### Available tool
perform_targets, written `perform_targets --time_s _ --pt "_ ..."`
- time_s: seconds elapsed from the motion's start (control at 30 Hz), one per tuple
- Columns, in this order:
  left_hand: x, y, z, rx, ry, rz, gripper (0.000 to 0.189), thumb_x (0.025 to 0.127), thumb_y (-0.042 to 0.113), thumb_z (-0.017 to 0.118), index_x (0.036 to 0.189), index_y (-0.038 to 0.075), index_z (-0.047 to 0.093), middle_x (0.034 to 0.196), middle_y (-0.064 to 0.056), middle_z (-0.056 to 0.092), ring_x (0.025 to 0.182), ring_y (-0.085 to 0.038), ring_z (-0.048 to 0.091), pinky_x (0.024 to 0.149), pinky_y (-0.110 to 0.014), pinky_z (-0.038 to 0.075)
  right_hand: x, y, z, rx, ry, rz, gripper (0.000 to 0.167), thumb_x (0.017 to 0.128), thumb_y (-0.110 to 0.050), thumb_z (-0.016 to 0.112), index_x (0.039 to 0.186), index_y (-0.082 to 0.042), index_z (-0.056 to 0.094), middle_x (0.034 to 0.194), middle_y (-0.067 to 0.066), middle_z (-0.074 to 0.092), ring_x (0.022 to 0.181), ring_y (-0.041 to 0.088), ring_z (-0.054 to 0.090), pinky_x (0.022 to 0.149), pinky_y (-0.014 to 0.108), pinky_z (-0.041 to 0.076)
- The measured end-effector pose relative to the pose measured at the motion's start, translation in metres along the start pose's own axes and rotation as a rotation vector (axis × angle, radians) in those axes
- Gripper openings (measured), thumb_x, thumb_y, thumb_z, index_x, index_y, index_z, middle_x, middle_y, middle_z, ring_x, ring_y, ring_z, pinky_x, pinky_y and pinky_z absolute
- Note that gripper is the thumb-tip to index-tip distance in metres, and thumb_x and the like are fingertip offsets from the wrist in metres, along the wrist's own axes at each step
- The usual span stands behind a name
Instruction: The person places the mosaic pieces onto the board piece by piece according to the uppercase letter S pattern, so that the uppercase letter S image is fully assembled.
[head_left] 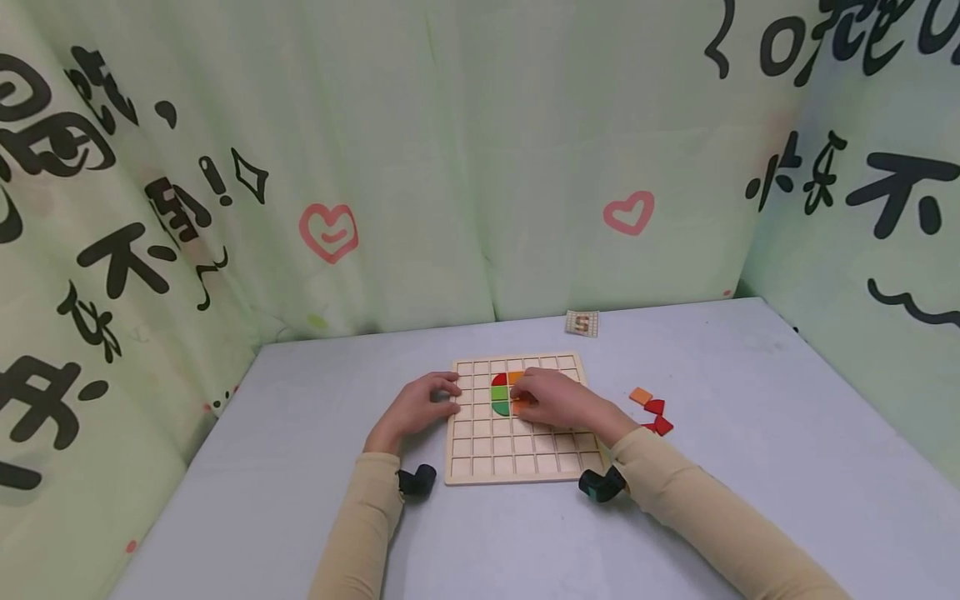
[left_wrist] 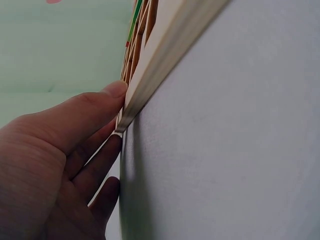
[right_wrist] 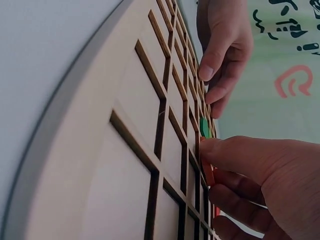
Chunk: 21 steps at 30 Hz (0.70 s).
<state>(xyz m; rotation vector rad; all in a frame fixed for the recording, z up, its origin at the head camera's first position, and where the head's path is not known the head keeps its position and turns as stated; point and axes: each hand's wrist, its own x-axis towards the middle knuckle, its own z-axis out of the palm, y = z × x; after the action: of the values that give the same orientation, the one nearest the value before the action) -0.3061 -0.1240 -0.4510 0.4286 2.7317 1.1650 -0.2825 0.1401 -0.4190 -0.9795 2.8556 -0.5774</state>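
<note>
A square wooden grid board (head_left: 472, 468) lies on the table. Near its middle sit a red quarter-round tile (head_left: 500, 380), a light green square tile (head_left: 499, 392), a dark green quarter-round tile (head_left: 501, 408) and an orange tile (head_left: 515, 377). My right hand (head_left: 558, 396) reaches over the board and pinches an orange tile (right_wrist: 206, 162) between thumb and fingers, at the grid beside the green ones. Part of that tile is hidden by the fingers. At the board's left edge, my left hand (head_left: 422, 407) touches the rim with its thumb and fingertips, fingers loosely extended.
Right of the board lie an orange tile (head_left: 641, 396) and several red tiles (head_left: 655, 407), partly behind the right forearm. A small printed card (head_left: 582, 323) rests at the table's far edge. Curtains (head_left: 480, 167) with lettering surround the white table (head_left: 315, 467).
</note>
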Motion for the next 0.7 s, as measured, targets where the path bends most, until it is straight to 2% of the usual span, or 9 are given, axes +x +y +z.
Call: perform_targets --time_s 0.3,0.43,0.7 --pt "0.0014 -0.0015 -0.0004 0.012 -0.002 0.005 0.017 0.089 0.013 0.075 0.106 0.009 0.073 0.146 -0.006 0.057 0.145 -0.030 0.042 0.121 -0.049 0.032 0.0017 0.0005 0.0008 -0.012 -0.017 0.052 0.017 0.092 -0.016 0.072 0.106 -0.007 0.073 0.094 0.000 0.063 0.083 0.012 0.053 0.078 0.029 0.050" --pt "0.0014 -0.0019 0.0000 0.019 -0.003 0.001 0.018 0.089 0.013 0.075 0.107 0.009 0.073 0.146 -0.006 0.057 0.145 -0.030 0.041 0.121 -0.049 0.032 0.0023 -0.0002 0.0000 -0.009 -0.022 0.048 0.018 0.092 -0.017 0.072 0.107 -0.007 0.073 0.096 0.000 0.063 0.084 0.012 0.053 0.079 0.029 0.050" --pt "-0.0009 0.0003 -0.0011 0.007 0.001 0.039 0.018 0.088 0.009 0.075 0.105 0.006 0.073 0.144 -0.009 0.058 0.143 -0.031 0.043 0.121 -0.048 0.033 0.0041 -0.0020 -0.0009 0.005 -0.020 0.030 0.017 0.093 -0.015 0.072 0.106 -0.005 0.073 0.096 0.002 0.065 0.084 0.014 0.053 0.079 0.030 0.049"
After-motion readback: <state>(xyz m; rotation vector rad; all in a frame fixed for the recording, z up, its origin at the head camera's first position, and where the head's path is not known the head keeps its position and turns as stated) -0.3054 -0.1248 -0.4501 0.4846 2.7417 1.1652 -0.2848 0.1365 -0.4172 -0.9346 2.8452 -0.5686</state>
